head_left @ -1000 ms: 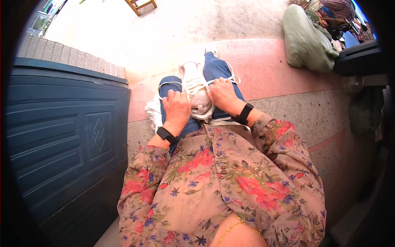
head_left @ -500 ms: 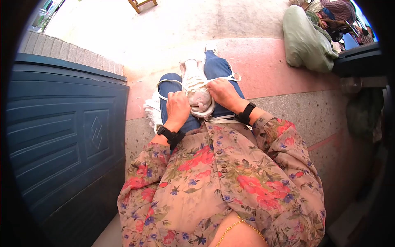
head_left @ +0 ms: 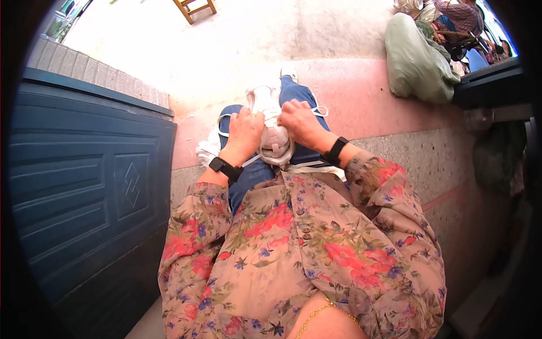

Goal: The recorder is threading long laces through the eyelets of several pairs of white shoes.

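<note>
A pale white sneaker (head_left: 275, 137) rests between my jeans-clad knees, its toe pointing away and its heel opening toward me. My left hand (head_left: 244, 133) is closed at the left side of the lacing, pinching a white shoelace (head_left: 221, 121) that loops out over my left knee. On the other side my right hand (head_left: 304, 123) pinches the lace too, and a loop end sticks out past its knuckles. Both hands sit close together over the sneaker's tongue. The fingertips are partly hidden, as is the lace between them.
A bunched white item (head_left: 208, 150) lies beside my left leg. White strips (head_left: 317, 167) cross my lap. At left stands a blue panelled door (head_left: 84, 175). A pale green sack (head_left: 415, 59) sits at the far right near a pile of goods. A wooden stool (head_left: 195, 8) is farther off.
My hands have come closer together over the sneaker, the left moving up and to the right. The lace spread out to both sides has drawn in.
</note>
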`<action>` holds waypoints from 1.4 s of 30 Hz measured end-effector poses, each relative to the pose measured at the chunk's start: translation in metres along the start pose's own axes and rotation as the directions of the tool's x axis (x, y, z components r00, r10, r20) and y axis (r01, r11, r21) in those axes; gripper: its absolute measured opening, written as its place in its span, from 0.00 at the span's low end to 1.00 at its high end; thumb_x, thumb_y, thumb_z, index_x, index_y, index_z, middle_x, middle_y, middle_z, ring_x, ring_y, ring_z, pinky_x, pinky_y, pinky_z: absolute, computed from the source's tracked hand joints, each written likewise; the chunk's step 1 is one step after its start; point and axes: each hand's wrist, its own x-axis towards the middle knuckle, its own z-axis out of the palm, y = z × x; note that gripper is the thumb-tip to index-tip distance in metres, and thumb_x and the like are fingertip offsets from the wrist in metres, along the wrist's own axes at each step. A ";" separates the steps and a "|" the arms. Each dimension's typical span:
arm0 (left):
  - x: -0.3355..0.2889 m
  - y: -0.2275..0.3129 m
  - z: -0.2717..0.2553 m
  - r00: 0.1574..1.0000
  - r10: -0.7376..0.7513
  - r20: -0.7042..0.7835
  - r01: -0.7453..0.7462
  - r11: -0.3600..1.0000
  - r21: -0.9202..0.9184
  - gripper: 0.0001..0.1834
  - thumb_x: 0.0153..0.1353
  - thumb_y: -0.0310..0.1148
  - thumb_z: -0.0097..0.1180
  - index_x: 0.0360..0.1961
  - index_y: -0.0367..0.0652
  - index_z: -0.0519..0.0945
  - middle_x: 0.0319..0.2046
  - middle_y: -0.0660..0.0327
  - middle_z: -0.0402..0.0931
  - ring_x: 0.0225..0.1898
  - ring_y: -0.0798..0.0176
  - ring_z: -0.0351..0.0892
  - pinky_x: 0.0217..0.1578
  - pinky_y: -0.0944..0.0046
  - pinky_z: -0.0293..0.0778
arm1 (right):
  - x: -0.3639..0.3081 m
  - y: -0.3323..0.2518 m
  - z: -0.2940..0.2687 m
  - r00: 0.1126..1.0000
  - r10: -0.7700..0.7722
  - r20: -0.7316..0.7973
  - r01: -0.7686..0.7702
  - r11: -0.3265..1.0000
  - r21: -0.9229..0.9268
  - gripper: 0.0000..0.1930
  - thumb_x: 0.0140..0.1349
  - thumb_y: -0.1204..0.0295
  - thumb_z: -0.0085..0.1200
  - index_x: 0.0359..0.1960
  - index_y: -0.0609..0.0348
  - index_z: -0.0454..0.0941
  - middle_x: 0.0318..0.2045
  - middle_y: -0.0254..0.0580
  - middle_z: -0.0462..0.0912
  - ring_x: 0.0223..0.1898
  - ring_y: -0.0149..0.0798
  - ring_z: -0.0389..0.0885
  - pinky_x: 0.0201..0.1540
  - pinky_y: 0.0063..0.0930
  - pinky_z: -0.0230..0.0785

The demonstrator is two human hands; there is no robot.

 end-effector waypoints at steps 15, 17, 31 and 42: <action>-0.027 -0.017 0.001 0.902 -0.421 0.094 0.410 0.773 -0.485 0.10 0.55 0.34 0.47 0.30 0.38 0.76 0.24 0.46 0.75 0.29 0.42 0.74 0.31 0.49 0.69 | 0.029 -0.023 -0.046 0.823 0.483 0.298 -0.498 0.365 0.787 0.13 0.60 0.65 0.48 0.23 0.60 0.70 0.18 0.27 0.66 0.21 0.23 0.62 0.22 0.21 0.58; -0.029 -0.015 0.003 0.877 -0.446 0.180 0.473 0.729 -0.494 0.11 0.55 0.35 0.47 0.30 0.38 0.75 0.24 0.44 0.74 0.30 0.41 0.74 0.31 0.49 0.70 | 0.009 -0.027 -0.004 0.662 0.370 0.652 -0.749 0.351 0.561 0.10 0.59 0.67 0.47 0.27 0.61 0.73 0.17 0.28 0.69 0.21 0.20 0.63 0.22 0.18 0.59; -0.029 -0.002 0.022 0.899 -0.421 0.123 0.426 0.770 -0.475 0.11 0.54 0.34 0.47 0.31 0.40 0.78 0.25 0.45 0.75 0.30 0.44 0.75 0.31 0.51 0.71 | 0.002 -0.042 0.069 0.910 0.342 0.237 -0.407 0.848 0.341 0.06 0.53 0.75 0.43 0.29 0.64 0.70 0.23 0.56 0.77 0.25 0.53 0.78 0.25 0.41 0.68; -0.025 -0.001 0.028 0.841 -0.530 0.111 0.480 0.633 -0.607 0.10 0.52 0.35 0.51 0.27 0.40 0.79 0.24 0.46 0.75 0.29 0.45 0.75 0.30 0.54 0.71 | 0.000 -0.043 0.066 0.890 0.384 0.246 -0.448 0.838 0.312 0.07 0.53 0.74 0.43 0.30 0.67 0.68 0.23 0.60 0.75 0.27 0.56 0.76 0.29 0.44 0.67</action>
